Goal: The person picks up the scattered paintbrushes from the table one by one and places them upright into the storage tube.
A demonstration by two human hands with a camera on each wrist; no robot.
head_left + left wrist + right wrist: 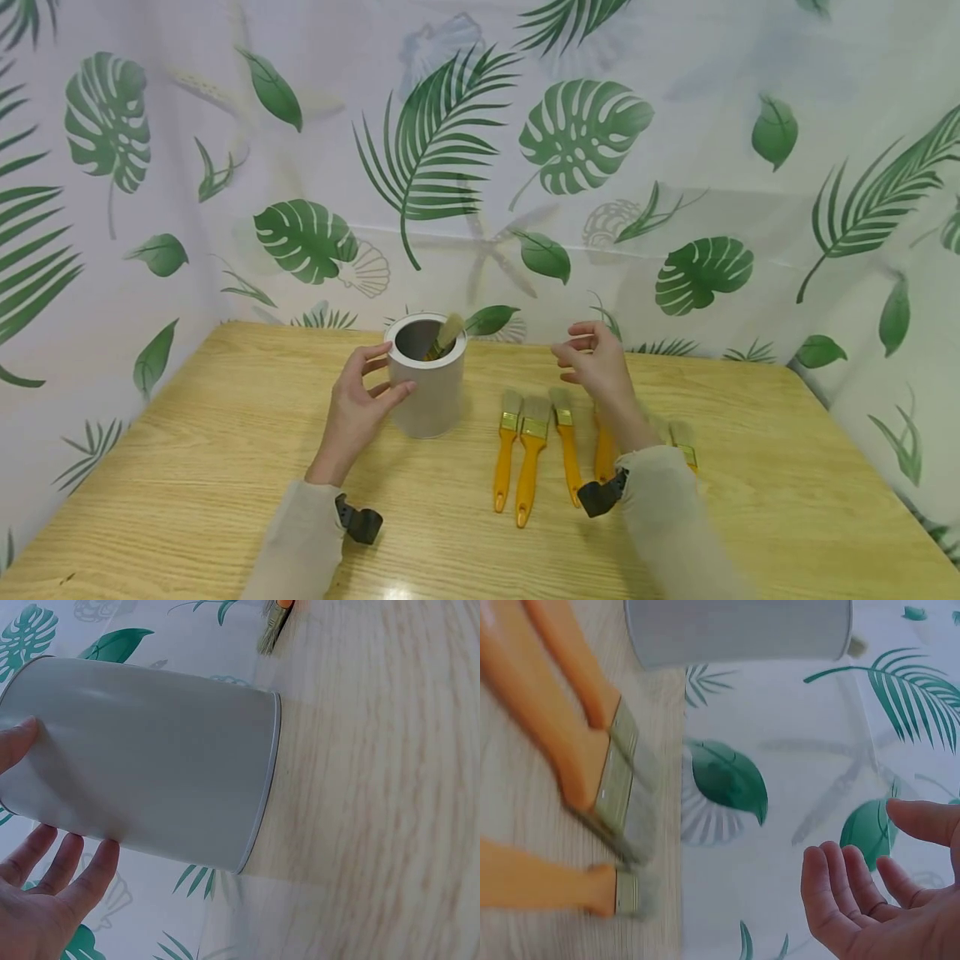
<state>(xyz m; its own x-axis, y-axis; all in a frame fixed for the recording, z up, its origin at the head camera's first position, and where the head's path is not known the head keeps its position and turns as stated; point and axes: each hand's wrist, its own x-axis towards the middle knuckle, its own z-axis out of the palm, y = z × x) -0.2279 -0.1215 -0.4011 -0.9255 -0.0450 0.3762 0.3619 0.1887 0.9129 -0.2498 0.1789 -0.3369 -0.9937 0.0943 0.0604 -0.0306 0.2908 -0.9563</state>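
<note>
My left hand holds a light grey can from its left side, thumb on the near wall and fingers round the far side. The can stands upright on the table. Inside it leans a paintbrush, bristles up and showing above the white rim; its handle is hidden. My right hand hovers right of the can with loosely bent fingers and nothing in them. Below it lie several orange-handled paintbrushes, among them a wide brush and a narrower one, bristles pointing away from me.
A wooden table extends to a leaf-printed cloth hung behind and at both sides. My right forearm partly covers the brushes farther right, including one brush. Each wrist carries a small black camera.
</note>
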